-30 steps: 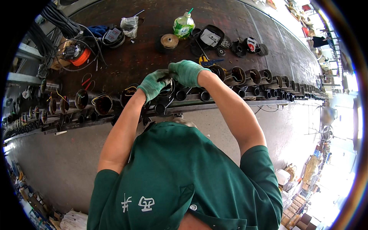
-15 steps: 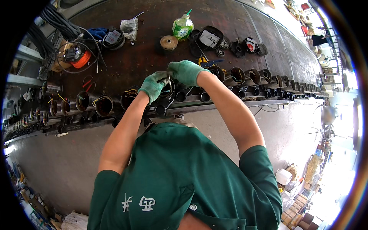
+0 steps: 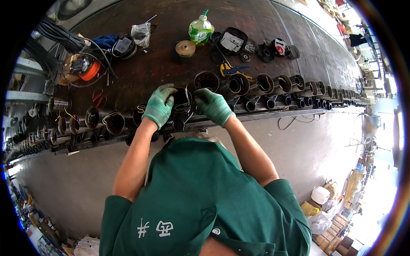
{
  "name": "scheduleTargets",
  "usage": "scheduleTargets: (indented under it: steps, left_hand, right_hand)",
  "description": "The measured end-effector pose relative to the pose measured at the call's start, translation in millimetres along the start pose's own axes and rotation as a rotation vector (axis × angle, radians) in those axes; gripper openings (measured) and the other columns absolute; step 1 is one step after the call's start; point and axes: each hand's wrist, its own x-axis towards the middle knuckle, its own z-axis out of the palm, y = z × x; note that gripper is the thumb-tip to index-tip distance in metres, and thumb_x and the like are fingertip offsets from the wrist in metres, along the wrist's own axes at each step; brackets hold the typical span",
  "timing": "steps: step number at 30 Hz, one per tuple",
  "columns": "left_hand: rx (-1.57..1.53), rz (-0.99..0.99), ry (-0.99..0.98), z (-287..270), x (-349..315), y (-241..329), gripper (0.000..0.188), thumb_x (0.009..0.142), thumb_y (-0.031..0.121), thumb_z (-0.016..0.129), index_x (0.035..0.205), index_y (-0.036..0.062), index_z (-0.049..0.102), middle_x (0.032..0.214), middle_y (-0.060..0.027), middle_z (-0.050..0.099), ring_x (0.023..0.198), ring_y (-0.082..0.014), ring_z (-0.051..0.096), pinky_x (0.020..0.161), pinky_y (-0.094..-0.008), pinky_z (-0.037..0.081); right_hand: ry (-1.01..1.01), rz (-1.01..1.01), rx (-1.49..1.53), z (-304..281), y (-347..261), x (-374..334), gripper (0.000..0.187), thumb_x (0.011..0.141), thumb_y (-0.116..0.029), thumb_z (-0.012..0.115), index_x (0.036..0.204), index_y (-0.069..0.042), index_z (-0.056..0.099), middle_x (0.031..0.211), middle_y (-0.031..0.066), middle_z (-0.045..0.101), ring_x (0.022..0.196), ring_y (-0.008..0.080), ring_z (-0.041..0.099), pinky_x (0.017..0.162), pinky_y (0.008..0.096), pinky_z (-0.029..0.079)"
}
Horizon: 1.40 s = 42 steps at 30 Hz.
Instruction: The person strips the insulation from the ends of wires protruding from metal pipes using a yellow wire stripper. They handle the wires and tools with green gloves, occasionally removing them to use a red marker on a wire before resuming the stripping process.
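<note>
Between my two gloved hands stands a dark metal motor tube [image 3: 183,112], its open end facing up, with thin pale and greenish wires [image 3: 183,100] inside and one light lead rising past the rim. My left hand [image 3: 159,106], in a green knit glove, is open at the tube's left side, fingers stretched toward its rim; whether it touches is hard to tell. My right hand [image 3: 213,107], gloved alike, is open just right of the tube, its fingers bent and apart. Nothing shows in either hand. Behind the right fingers stands another wound motor tube [image 3: 206,81].
More tubes with wires [image 3: 265,84] line the bench edge on both sides. On the dark bench [image 3: 141,70] lie a yellow-handled tool [image 3: 226,69], a copper-coloured round part [image 3: 185,48], a green-labelled bottle [image 3: 200,32], black covers [image 3: 232,40], red-handled scissors [image 3: 98,98] and an orange-ringed coil [image 3: 90,70].
My hands were together above the tube, fingers meeting at a lead. They have now parted: the left moved slightly left, the right came down toward me, uncovering the tube's mouth.
</note>
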Motion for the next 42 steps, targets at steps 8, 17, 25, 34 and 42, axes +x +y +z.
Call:
scheduleTargets:
  steps: [8, 17, 25, 34, 42]
  left_hand:
    - [0.016, 0.094, 0.041, 0.2, -11.4, -0.4, 0.028, 0.100, 0.004, 0.063, 0.127, 0.0041, 0.070, 0.139, -0.0152, 0.062, 0.123, -0.0348, 0.063, 0.107, -0.0407, 0.052]
    - [-0.306, -0.037, 0.117, -3.1, -18.0, 1.4, 0.030, 0.104, 0.005, 0.061, 0.134, 0.0033, 0.066, 0.132, -0.0134, 0.068, 0.120, -0.0257, 0.066, 0.107, -0.0362, 0.052]
    - [-0.879, -0.229, 0.215, -15.8, -37.5, -0.2, 0.033, 0.110, 0.025, 0.059, 0.131, 0.0003, 0.066, 0.126, -0.0154, 0.072, 0.113, -0.0236, 0.071, 0.100, -0.0383, 0.057]
    - [-1.048, -0.155, 0.148, -27.3, -59.7, 32.8, 0.036, 0.109, 0.028, 0.061, 0.124, -0.0044, 0.065, 0.120, -0.0176, 0.072, 0.113, -0.0283, 0.070, 0.104, -0.0449, 0.058]
    - [-0.584, -0.001, -0.089, -38.7, -61.0, 69.1, 0.033, 0.107, 0.030, 0.064, 0.117, -0.0014, 0.068, 0.116, -0.0103, 0.068, 0.114, -0.0205, 0.063, 0.103, -0.0353, 0.050]
  right_hand:
    - [0.035, -0.056, -0.016, 15.6, 15.6, -1.5, 0.043, 0.098, -0.014, 0.065, 0.141, -0.011, 0.061, 0.114, 0.0232, 0.074, 0.109, 0.0408, 0.071, 0.089, 0.0437, 0.058]
    - [-0.063, -0.065, -0.044, 8.0, 9.4, -12.8, 0.039, 0.101, -0.012, 0.069, 0.139, -0.006, 0.065, 0.111, 0.0113, 0.079, 0.094, 0.0125, 0.071, 0.085, 0.0324, 0.059]
    - [-0.004, 0.155, 0.051, -20.5, 29.0, -51.0, 0.034, 0.100, -0.011, 0.067, 0.133, -0.005, 0.067, 0.114, 0.0162, 0.077, 0.101, 0.0200, 0.074, 0.090, 0.0347, 0.059]
    - [-0.102, 0.027, -0.047, -41.5, 4.8, -55.6, 0.025, 0.100, -0.017, 0.069, 0.121, -0.005, 0.071, 0.104, 0.0157, 0.076, 0.094, 0.0263, 0.074, 0.083, 0.0377, 0.059]
    - [-0.317, -0.383, -0.251, 0.4, -61.6, -25.6, 0.024, 0.096, -0.028, 0.072, 0.109, -0.008, 0.066, 0.096, 0.0158, 0.070, 0.093, 0.0402, 0.069, 0.077, 0.0484, 0.056]
